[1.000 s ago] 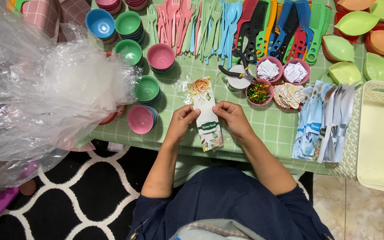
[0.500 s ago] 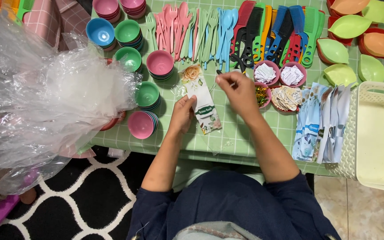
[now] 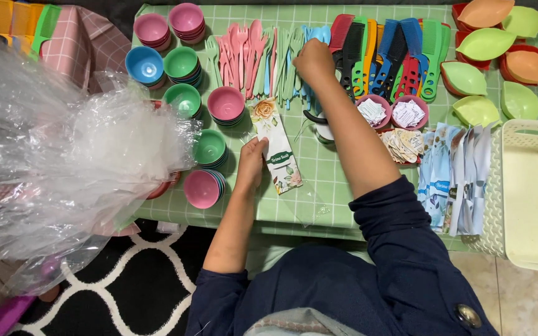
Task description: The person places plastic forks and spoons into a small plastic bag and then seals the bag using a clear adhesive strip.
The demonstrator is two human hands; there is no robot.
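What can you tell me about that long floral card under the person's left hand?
The floral card is a narrow paper-looking strip, white with a peach flower at its far end, smaller blooms near its close end and a dark green band across it. It lies flat and slightly slanted on the green checked tablecloth. The left hand presses its left edge.

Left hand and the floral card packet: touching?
Touching. Head view shows the left hand with fingers pressed on the floral card packet, on its left edge, no gap.

Bright, even overhead light. Shadows under the bowls [image 3: 226, 104] are soft and short. Glare streaks the plastic bags [image 3: 63, 155] at left. Focus is sharp; edges bend slightly.
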